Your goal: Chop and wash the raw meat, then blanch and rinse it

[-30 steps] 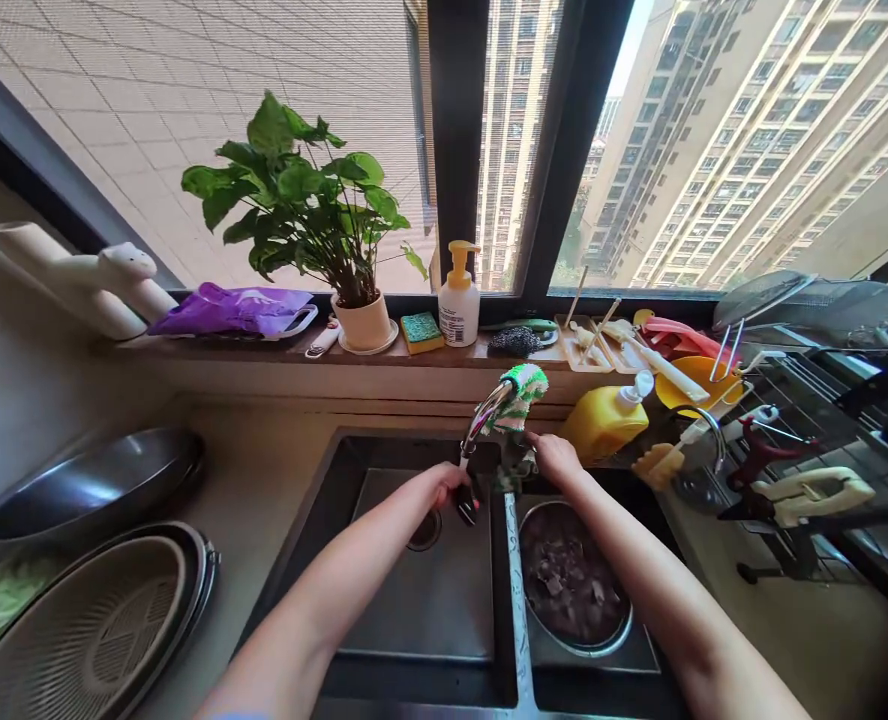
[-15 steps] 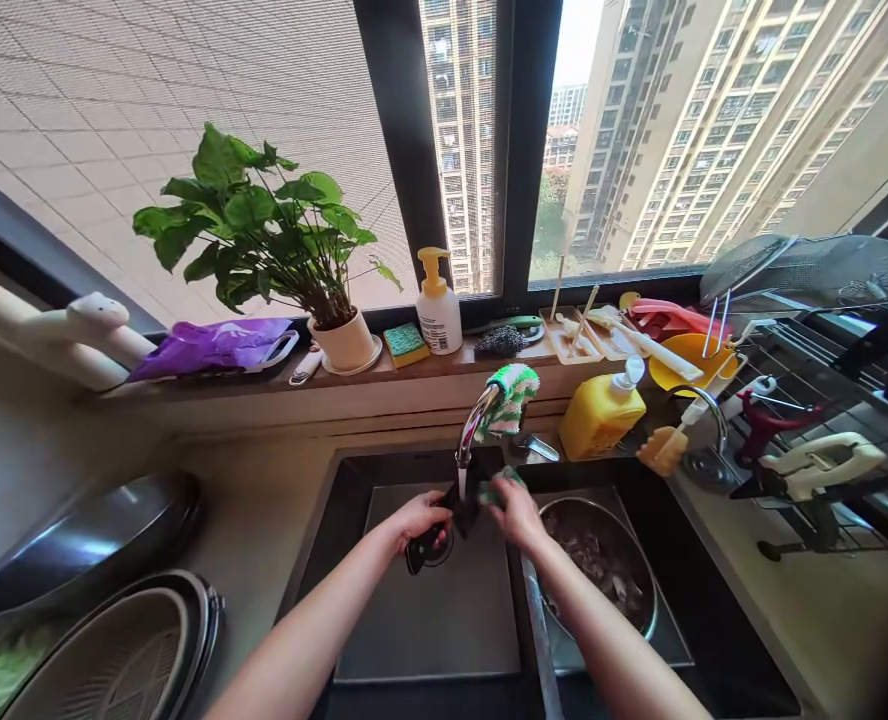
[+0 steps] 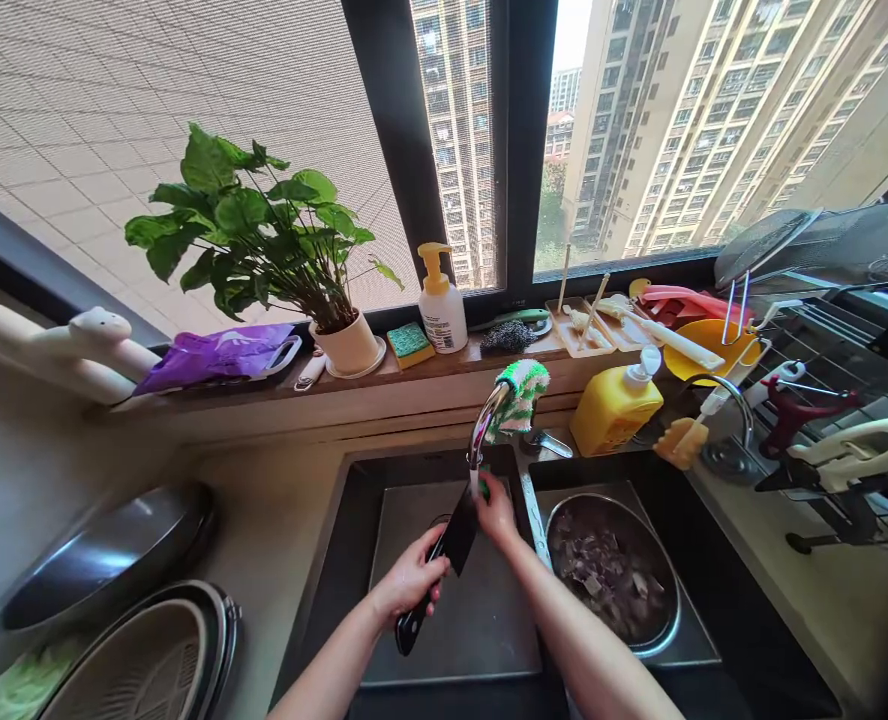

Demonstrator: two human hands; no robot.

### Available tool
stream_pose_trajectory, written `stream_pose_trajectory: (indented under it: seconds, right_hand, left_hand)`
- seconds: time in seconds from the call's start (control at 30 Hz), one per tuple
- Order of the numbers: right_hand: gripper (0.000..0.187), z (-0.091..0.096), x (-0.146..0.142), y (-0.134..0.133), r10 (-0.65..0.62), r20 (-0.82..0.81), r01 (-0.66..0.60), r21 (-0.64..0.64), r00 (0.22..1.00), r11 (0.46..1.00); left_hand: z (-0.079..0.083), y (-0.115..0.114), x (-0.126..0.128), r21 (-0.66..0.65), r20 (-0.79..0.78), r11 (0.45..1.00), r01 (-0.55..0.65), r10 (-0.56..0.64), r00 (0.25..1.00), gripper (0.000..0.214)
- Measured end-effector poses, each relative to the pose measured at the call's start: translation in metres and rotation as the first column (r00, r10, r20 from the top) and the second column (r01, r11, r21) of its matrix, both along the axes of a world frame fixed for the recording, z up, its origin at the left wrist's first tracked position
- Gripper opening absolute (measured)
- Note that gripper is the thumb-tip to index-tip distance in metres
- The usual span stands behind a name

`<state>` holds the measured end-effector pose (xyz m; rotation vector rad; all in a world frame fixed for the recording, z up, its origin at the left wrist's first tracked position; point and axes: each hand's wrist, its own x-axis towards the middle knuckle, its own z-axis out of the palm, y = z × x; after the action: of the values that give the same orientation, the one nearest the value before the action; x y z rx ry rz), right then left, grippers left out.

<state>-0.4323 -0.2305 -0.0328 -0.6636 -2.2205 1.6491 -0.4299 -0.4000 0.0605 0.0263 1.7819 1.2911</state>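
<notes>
Knife's (image 3: 460, 532) come down and back toward me since half a second ago: the handle (image 3: 408, 628) sits lower over the left basin (image 3: 493, 630), and the dark flat of the blade shows properly where it was mostly a blur. Right fingers (image 3: 487, 508) have also slid in closer to the stream (image 3: 475, 484) under the tap (image 3: 480, 430).

So right now my left fingers (image 3: 438, 569) are wrapped round the handle, with its butt end poking out below my grip. The right ones are closed on some green scrap (image 3: 484, 488) right by the upper part of the blade. Can't tell what it is exactly, too much hand in the way. Knife's held up off the basin floor, tilted, blade end toward the tap.

Handling-wise: wide blade, so I'd guess it's fairly heavy and pulls toward the front. Totally stiff, no flex I'd count on, and not fragile. Slippery is the real issue, since my left hand looks wet and the handle looks smooth. Best hold is the handle, high up near the blade, for balance. Edge seems to face right, so I'd only touch the flat over there, never wrap round it.
</notes>
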Motion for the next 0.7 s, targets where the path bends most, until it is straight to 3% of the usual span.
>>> stream_pose_trajectory:
  seconds: [0.1, 0.17, 0.33, 0.4, 0.47, 0.57, 0.63, 0.7]
  right_hand:
    - [0.041, -0.003, 0.02, -0.031, 0.128, -0.128, -0.12, 0.075, 0.983, 0.99]
    - [0.038, -0.003, 0.022, -0.033, 0.167, -0.088, -0.156, 0.119, 0.982, 0.981]
    - [0.024, 0.001, -0.008, 0.024, 0.003, 0.277, -0.066, 0.217, 0.961, 0.974]
    - [0.022, 0.002, -0.016, 0.044, -0.031, 0.318, -0.045, 0.231, 0.947, 0.972]
    - [0.023, 0.006, -0.018, 0.052, -0.061, 0.34, -0.031, 0.258, 0.938, 0.966]
    - [0.027, 0.017, -0.008, 0.049, -0.094, 0.333, -0.014, 0.309, 0.938, 0.951]
    - [0.028, 0.027, 0.003, 0.039, -0.095, 0.262, 0.002, 0.335, 0.96, 0.942]
    - [0.029, 0.036, 0.016, 0.022, -0.045, 0.141, -0.005, 0.335, 0.989, 0.942]
  left_hand:
    - [-0.011, 0.008, -0.003, 0.063, 0.024, 0.991, -0.119, 0.118, 0.993, 0.08]
    - [-0.014, 0.01, 0.0, 0.089, 0.056, 0.983, -0.163, 0.158, 0.986, 0.08]
    - [-0.012, -0.011, 0.024, 0.092, 0.16, 0.993, -0.074, 0.059, 0.985, 0.084]
    - [-0.013, -0.024, 0.028, 0.043, 0.107, 0.999, 0.016, -0.021, 0.994, 0.072]
    - [-0.016, -0.035, 0.027, -0.094, -0.061, 0.989, 0.117, -0.123, 0.991, 0.056]
    - [-0.022, -0.043, 0.018, -0.433, -0.387, 0.886, 0.165, -0.348, 0.854, 0.043]
    - [-0.024, -0.043, 0.012, -0.627, -0.445, 0.767, 0.136, -0.496, 0.745, 0.044]
    - [-0.023, -0.039, 0.009, -0.73, -0.409, 0.672, 0.129, -0.58, 0.705, 0.045]
